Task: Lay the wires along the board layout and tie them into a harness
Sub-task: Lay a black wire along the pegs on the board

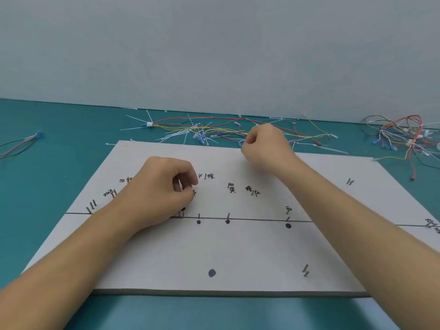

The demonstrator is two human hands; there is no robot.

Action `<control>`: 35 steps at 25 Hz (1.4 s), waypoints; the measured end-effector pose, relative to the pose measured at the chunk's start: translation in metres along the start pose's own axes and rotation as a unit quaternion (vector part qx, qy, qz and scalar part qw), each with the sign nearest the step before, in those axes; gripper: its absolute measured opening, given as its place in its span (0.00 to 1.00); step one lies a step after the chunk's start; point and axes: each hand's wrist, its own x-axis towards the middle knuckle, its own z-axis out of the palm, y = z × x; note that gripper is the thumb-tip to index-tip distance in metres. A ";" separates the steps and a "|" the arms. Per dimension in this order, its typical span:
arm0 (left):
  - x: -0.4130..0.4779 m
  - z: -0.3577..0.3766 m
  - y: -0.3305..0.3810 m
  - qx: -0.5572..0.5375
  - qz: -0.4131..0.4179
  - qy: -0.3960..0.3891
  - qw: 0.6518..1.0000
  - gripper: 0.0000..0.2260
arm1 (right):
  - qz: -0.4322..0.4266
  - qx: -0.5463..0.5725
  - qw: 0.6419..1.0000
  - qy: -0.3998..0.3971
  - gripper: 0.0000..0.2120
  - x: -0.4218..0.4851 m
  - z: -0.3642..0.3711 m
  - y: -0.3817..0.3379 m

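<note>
A plain pale grey-blue wall (214,48) fills the upper part of the view from 9 o'clock through 12 to 3 o'clock, unmarked, without windows or fittings in sight. It meets the bench (59,120) along a straight seam that drops slightly toward 3 o'clock, and the bench top is a matt teal surface showing at 9 o'clock, at 3 o'clock and along the near edge at 6 o'clock. Lighting is even and diffuse, with only soft shadows on the teal surface.
</note>
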 end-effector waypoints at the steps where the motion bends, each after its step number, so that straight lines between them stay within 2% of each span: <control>1: 0.000 0.001 -0.002 0.001 -0.001 -0.001 1.000 0.12 | 0.010 -0.011 1.000 0.001 0.08 0.010 0.000 0.002; 8: 0.000 0.001 -0.003 -0.003 0.005 -0.003 1.000 0.13 | 0.015 -0.122 0.992 0.037 0.16 0.055 0.025 0.007; 13: 0.000 0.001 -0.003 -0.011 0.001 -0.010 1.000 0.12 | 0.010 -0.147 0.989 0.022 0.11 0.066 0.030 0.002; 16: 0.000 0.001 -0.004 -0.010 0.002 -0.015 1.000 0.11 | -0.016 -0.132 0.991 0.008 0.03 0.068 0.025 0.002; 20: -0.001 -0.001 -0.004 -0.017 0.000 -0.022 1.000 0.11 | -0.021 -0.093 0.995 0.021 0.05 0.075 0.004 -0.004; 22: -0.001 -0.002 -0.004 -0.018 -0.005 -0.021 1.000 0.11 | -0.021 -0.046 0.999 0.020 0.07 0.073 -0.011 -0.013; 25: -0.001 -0.002 -0.002 -0.017 -0.013 -0.020 1.000 0.10 | 0.032 0.132 0.989 0.066 0.11 0.048 -0.030 -0.025; 27: -0.003 0.000 0.000 -0.003 -0.015 -0.019 1.000 0.09 | 0.083 0.267 0.960 0.020 0.09 0.010 -0.035 -0.032; 29: -0.003 0.002 0.003 0.010 -0.011 -0.011 1.000 0.07 | 0.083 0.354 0.931 -0.041 0.08 -0.030 -0.037 -0.036; 33: -0.003 0.000 0.004 0.000 -0.009 0.026 1.000 0.13 | 0.004 0.397 0.910 -0.119 0.08 -0.091 -0.038 -0.043; 35: -0.003 0.000 0.007 -0.064 -0.037 0.015 0.997 0.16 | -0.023 0.377 0.912 -0.162 0.07 -0.110 -0.034 -0.045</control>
